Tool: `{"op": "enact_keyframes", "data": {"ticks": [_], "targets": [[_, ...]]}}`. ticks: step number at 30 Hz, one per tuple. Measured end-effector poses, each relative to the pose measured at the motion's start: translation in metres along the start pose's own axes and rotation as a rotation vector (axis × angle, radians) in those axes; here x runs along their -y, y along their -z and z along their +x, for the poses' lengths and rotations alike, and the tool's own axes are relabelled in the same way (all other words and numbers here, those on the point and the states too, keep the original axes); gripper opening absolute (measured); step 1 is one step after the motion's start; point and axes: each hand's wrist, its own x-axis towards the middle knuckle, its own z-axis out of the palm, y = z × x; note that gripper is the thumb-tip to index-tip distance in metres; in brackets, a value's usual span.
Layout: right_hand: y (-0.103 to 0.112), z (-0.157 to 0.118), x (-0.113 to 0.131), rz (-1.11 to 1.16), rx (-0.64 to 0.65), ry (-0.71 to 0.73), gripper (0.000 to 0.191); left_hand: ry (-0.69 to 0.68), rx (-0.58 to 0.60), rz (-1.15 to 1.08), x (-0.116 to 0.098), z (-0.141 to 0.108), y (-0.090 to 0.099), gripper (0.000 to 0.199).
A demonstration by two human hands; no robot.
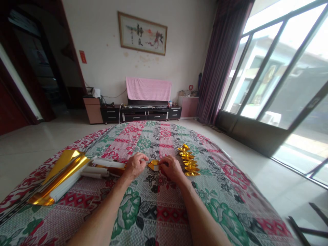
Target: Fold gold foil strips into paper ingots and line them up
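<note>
Between my hands is a small piece of gold foil paper (pixel 153 165), partly folded, with a pale underside showing at its front. My left hand (pixel 135 165) pinches at its left edge with fingers closed. On the other side my right hand (pixel 172 167) grips the right edge, thumb and fingers pressed together. The fingers hide the ends of the paper. Close by on the right stands a row of several folded gold paper pieces (pixel 189 163). To the left lie rolled sheets of gold foil paper (pixel 69 171) and several white-backed paper rolls (pixel 97 171).
A patterned floral cloth (pixel 143 133) covers the round table. Beyond it, a low black cabinet (pixel 111 115) and a pink cloth (pixel 148 89) stand against the wall. Glass doors (pixel 276 75) are on the right, with dark furniture legs (pixel 307 230) at the lower right.
</note>
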Motion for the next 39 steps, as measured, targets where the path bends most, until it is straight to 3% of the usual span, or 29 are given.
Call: {"op": "enact_keyframes", "data": {"ticks": [5, 10, 15, 23, 34, 39], "targets": [[-0.002, 0.0, 0.001, -0.027, -0.027, -0.021, 0.013, -0.165, 0.078, -0.064, 0.001, -0.002, -0.006, 0.015], [-0.001, 0.0, 0.004, -0.068, -0.045, -0.034, 0.013, -0.227, 0.142, -0.012, 0.004, -0.003, -0.008, 0.014], [-0.001, 0.0, 0.01, -0.04, -0.082, 0.033, 0.017, -0.212, 0.154, 0.015, 0.008, -0.002, -0.01, 0.015], [-0.004, -0.002, 0.02, 0.026, 0.013, 0.105, 0.019, -0.154, 0.161, -0.008, 0.002, -0.003, -0.007, 0.019], [-0.011, -0.003, 0.027, -0.017, 0.026, 0.046, 0.011, -0.104, 0.107, -0.04, 0.007, -0.003, -0.01, 0.037], [-0.014, -0.002, 0.024, 0.029, -0.032, 0.007, 0.012, -0.074, 0.102, -0.036, 0.008, -0.002, -0.011, 0.038]]}}
